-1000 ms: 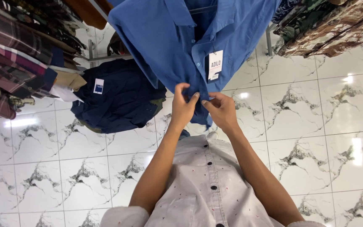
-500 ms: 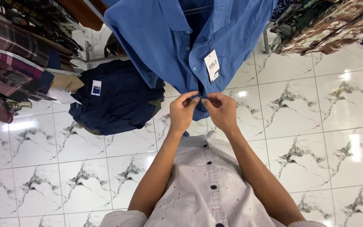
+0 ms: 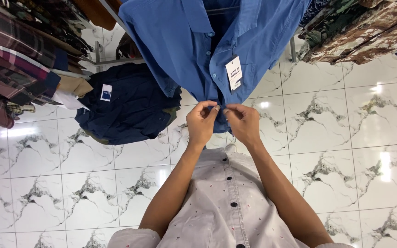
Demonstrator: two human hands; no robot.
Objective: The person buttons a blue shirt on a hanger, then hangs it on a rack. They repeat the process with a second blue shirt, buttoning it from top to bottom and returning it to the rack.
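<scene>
I see the blue shirt (image 3: 194,50) hanging in front of me, its upper buttons done and the front near the hem open. My left hand (image 3: 201,123) and right hand (image 3: 243,123) pinch its front edges together there. A white tag (image 3: 234,73) dangles just above my hands; a navy shirt (image 3: 127,103) hangs left of the blue one.

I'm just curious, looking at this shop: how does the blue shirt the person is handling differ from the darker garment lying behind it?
The blue shirt is a mid blue; the navy garment is far darker. The blue shirt hangs open-fronted, with the left hand and right hand pinching its front edge; the navy garment lies bunched low over the floor tiles, untouched. The blue shirt's tag is white and dangling; the navy garment's label is blue and white. Both carry tags.
</scene>
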